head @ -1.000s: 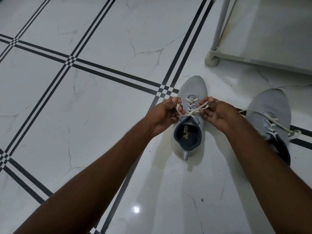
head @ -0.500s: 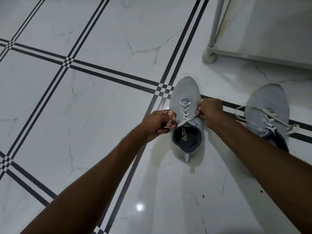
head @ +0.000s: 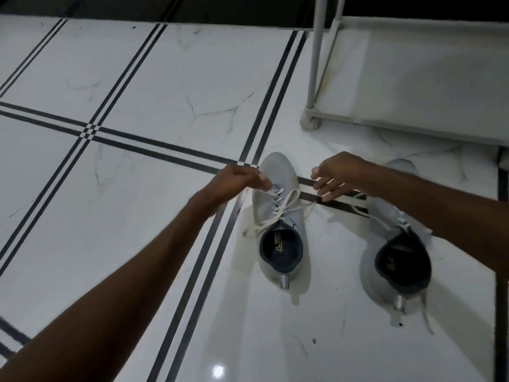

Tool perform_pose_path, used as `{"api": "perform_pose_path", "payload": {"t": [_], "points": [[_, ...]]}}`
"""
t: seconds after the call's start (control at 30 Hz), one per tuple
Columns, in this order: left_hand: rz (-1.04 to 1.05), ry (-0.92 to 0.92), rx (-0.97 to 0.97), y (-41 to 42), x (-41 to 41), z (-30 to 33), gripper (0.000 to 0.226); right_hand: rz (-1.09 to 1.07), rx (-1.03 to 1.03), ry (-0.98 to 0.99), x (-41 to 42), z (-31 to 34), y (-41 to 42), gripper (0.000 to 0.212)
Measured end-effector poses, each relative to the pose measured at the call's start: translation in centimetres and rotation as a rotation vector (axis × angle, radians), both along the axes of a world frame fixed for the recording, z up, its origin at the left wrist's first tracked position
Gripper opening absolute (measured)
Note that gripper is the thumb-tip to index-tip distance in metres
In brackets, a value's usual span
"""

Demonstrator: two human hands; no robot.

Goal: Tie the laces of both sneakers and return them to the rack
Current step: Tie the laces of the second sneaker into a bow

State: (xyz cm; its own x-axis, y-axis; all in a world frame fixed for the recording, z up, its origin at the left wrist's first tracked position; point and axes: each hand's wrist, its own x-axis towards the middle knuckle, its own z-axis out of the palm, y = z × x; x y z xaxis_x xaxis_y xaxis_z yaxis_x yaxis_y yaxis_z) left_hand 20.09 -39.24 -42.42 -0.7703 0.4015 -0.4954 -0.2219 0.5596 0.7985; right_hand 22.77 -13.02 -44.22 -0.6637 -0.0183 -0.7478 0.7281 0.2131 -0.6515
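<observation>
Two grey sneakers stand on the white tiled floor, toes pointing away from me. The left sneaker [head: 279, 221] has white laces [head: 278, 209] crossing loosely over its tongue, with ends trailing off both sides. My left hand [head: 239, 180] pinches a lace at the shoe's upper left. My right hand [head: 337, 173] hovers to the right of that shoe's toe with fingers spread and nothing in it. My right forearm partly covers the right sneaker [head: 396, 260], whose laces lie loose.
A light grey shoe rack [head: 413, 78] stands at the upper right, its corner foot [head: 311, 121] on the floor just beyond the shoes. Black double lines cross the glossy tiles [head: 137, 188]. A dark strip runs along the far edge.
My right hand has let go of the lace and opened, moving right. My left hand rose toward the toe with the lace. The laces now lie slack. The view has tilted up.
</observation>
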Motion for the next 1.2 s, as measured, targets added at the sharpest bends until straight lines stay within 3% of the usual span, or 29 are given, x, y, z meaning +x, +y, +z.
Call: {"api": "perform_pose_path", "payload": {"t": [0.1, 0.2, 0.33, 0.5, 0.6, 0.73, 0.87, 0.93, 1.07, 1.13, 1.2], "points": [[-0.185, 0.084, -0.046, 5.3, -1.5, 1.9, 0.016, 0.202, 0.179, 0.078, 0.4, 2.4, 4.6, 0.027], [-0.446, 0.118, -0.127, 11.6, -1.0, 2.3, 0.012, 0.266, 0.303, 0.167, 2.1, 3.4, 9.5, 0.024], [-0.723, 0.28, -0.192, 18.7, 1.7, 1.4, 0.017, 0.595, 0.707, 0.388, 7.2, 3.7, 13.9, 0.012], [-0.813, 0.412, -0.19, 22.2, 5.8, -2.3, 0.035, 0.566, 0.675, 0.375, 14.6, 0.9, 15.0, 0.023], [-0.767, 0.411, -0.188, 22.0, 7.0, -3.5, 0.036, 0.478, 0.679, 0.442, 16.6, -0.4, 14.7, 0.017], [-0.779, 0.236, -0.157, 20.8, 7.0, -3.4, 0.023, 0.438, 0.68, 0.468, 17.0, -0.2, 15.1, 0.001], [-0.948, 0.122, -0.3, 20.1, 5.5, -2.1, 0.008, 0.529, 0.81, 0.393, 16.5, 0.0, 15.6, 0.009], [-0.959, 0.253, -0.394, 19.8, 4.0, -1.1, 0.009, 0.558, 0.939, 0.382, 16.3, 0.1, 16.2, 0.01], [-0.862, 0.759, -0.612, 18.8, 1.6, -0.7, 0.014, 0.465, 1.067, 0.435, 16.0, -0.1, 17.3, 0.012], [-0.734, 0.995, -0.664, 18.7, 1.2, -0.8, 0.015, 0.382, 1.15, 0.526, 15.8, -0.4, 17.3, 0.01], [-0.452, 1.082, -0.583, 19.0, 1.7, -0.8, 0.023, 0.265, 1.226, 0.597, 16.0, -0.6, 16.6, 0.014]]}}
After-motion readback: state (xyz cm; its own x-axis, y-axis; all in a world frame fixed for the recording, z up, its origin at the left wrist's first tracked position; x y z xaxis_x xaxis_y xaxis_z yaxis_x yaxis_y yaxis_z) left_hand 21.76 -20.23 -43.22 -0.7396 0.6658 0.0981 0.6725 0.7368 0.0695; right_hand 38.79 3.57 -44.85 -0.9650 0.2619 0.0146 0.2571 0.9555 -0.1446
